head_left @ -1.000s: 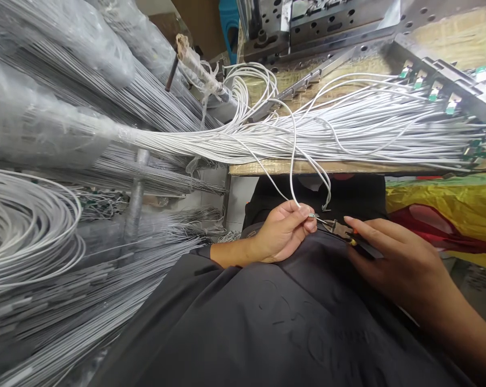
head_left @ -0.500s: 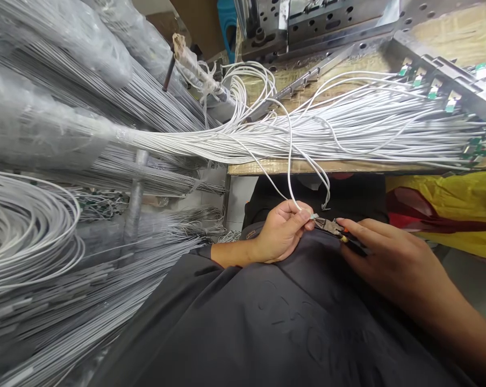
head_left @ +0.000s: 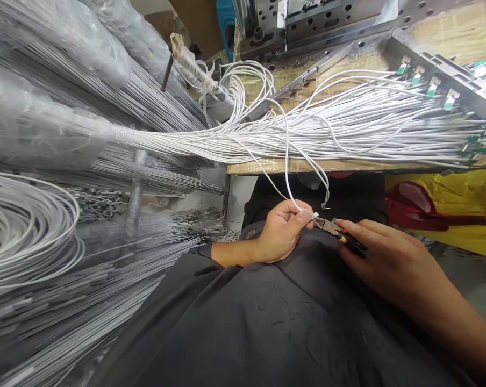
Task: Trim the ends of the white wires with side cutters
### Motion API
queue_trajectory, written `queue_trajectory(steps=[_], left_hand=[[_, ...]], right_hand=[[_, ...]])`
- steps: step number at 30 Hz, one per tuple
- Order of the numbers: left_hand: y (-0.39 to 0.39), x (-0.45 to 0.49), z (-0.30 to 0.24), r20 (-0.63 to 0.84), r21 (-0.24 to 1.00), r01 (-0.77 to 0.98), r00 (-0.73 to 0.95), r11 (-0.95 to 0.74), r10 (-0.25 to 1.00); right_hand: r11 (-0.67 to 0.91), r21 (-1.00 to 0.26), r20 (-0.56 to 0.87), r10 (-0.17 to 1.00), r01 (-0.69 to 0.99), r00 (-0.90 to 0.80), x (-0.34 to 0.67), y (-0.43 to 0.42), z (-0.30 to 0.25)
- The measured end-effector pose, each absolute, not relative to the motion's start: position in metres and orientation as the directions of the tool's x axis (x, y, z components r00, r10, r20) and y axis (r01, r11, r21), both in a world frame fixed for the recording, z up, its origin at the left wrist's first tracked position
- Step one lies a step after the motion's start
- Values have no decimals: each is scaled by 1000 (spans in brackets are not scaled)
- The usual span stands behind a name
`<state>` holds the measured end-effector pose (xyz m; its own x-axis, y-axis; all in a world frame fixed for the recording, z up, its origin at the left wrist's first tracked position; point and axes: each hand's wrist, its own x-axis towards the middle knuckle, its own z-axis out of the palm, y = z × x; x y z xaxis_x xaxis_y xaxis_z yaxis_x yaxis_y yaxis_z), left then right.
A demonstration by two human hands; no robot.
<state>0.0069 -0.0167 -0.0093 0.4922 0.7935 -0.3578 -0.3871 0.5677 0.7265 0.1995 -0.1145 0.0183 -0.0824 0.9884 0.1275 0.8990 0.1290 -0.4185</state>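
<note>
Pinched between the thumb and fingers of my left hand [head_left: 285,231] is the end of a white cable [head_left: 287,161], just above my lap. A small pale end piece [head_left: 316,215] sticks out past the fingertips. My right hand [head_left: 388,250] is closed around a pair of pliers [head_left: 329,228] with dark handles. Their jaws point left and meet or nearly meet the cable's end piece; whether they grip it I cannot tell. Other loose cable ends [head_left: 326,201] hang from the bench edge just beyond my hands.
A thick bundle of white cables [head_left: 348,129] lies along the bench [head_left: 259,167], its green-and-metal ends by a steel bar [head_left: 461,80]. Wrapped cable bundles [head_left: 45,118] and a cable coil [head_left: 29,236] fill the left. Yellow sheeting [head_left: 461,199] is at right.
The pliers have turned slightly, their handles now a little lower and plainer to see. My left hand holds the cable in nearly the same place. More red shows on the yellow sheeting.
</note>
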Motion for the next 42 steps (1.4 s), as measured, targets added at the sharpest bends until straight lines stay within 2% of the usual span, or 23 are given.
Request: queue_trajectory(steps=[13,21,31,36,42], left_hand=[[-16,7,-6,-372,704,-393,504,591,779],[-15,8,-1,-414,671,-382,518,636,748],[-11,5,-5,-414,579,-410,597,705,687],[-11,4,-8,-460,512,-376,639,772,616],[-11,3,-8,-480,503,-339,656,795,583]], right_hand=[[111,-490,133,990,864,-52,196,-119,13],[147,-488,158,984,860,-78,198,-116,11],[173,-376,203,974,910,-102,213,-119,17],[246,-334,179,964,910,-195,224,-111,21],[317,-248,159,945,915,-285,230,-100,27]])
